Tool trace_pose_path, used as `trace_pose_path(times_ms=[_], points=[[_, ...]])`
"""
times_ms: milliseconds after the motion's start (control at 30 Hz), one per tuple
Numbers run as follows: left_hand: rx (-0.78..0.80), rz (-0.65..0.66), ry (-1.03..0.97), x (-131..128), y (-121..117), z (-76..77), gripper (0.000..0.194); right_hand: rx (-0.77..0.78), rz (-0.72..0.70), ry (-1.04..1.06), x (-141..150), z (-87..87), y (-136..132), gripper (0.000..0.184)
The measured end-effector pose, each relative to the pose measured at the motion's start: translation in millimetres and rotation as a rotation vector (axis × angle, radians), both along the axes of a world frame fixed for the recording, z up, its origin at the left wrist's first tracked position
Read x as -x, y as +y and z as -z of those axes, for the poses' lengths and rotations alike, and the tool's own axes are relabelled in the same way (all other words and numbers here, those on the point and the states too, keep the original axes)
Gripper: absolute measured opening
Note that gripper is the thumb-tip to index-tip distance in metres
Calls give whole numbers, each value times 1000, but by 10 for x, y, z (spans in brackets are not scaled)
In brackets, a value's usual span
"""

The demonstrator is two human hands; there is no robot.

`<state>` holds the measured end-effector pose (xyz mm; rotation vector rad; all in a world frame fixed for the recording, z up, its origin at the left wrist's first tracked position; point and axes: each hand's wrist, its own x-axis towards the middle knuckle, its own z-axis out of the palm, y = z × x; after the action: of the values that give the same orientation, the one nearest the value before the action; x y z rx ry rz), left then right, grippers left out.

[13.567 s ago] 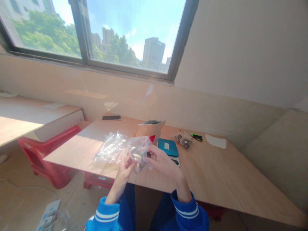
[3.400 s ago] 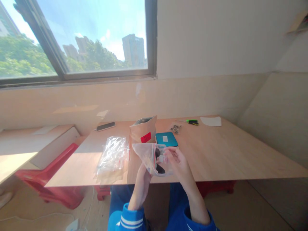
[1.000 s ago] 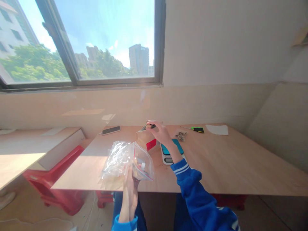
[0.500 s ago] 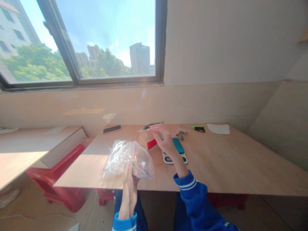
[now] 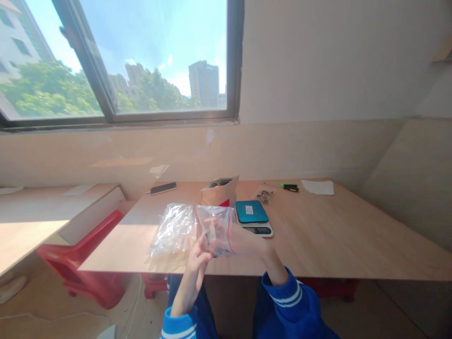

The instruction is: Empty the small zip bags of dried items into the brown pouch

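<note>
Over the near edge of the wooden table (image 5: pixel 335 240) I hold up a small clear zip bag (image 5: pixel 216 227) with a red seal strip and a few small pieces inside. My left hand (image 5: pixel 198 256) grips its lower left side. My right hand (image 5: pixel 247 241) has its fingers pushed into the bag's open mouth. A brown paper pouch (image 5: pixel 219 192) with a red label stands open just behind. Beside it sits a small scale (image 5: pixel 253 216) with a teal top.
A pile of empty clear bags (image 5: pixel 173 228) lies to the left. Further back are a phone (image 5: pixel 163 188), a filled small bag (image 5: pixel 264 195), a green-handled screwdriver (image 5: pixel 286 187) and a white paper (image 5: pixel 319 187). A red plastic stool (image 5: pixel 84 263) stands at the left.
My right hand has come back from the mouth of the brown pouch to the clear bag and gone into it. The bag is lifted a little higher in my left hand.
</note>
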<state>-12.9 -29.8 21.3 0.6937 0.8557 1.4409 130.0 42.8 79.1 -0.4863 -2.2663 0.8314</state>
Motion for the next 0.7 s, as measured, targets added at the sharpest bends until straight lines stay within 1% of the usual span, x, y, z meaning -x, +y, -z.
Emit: trace_pose_path(times_ms=[100,233,333,533,700], points=[[-51,25,64,6,5,-27,52,55,-44,-23,-24,-52,-21,25],[-110,14,61,13,53,-67,48,258,-52,-16,-101,-140,-55,24],[-128,-31,46,38,76,-65,54,354,-61,39,-173,-151,-52,31],[-176,-95,-8,67,119,57,56,409,-106,-67,-240,-95,-52,48],[-160,-109,-34,22,136,93,58,382,-75,-85,-223,-109,-123,56]])
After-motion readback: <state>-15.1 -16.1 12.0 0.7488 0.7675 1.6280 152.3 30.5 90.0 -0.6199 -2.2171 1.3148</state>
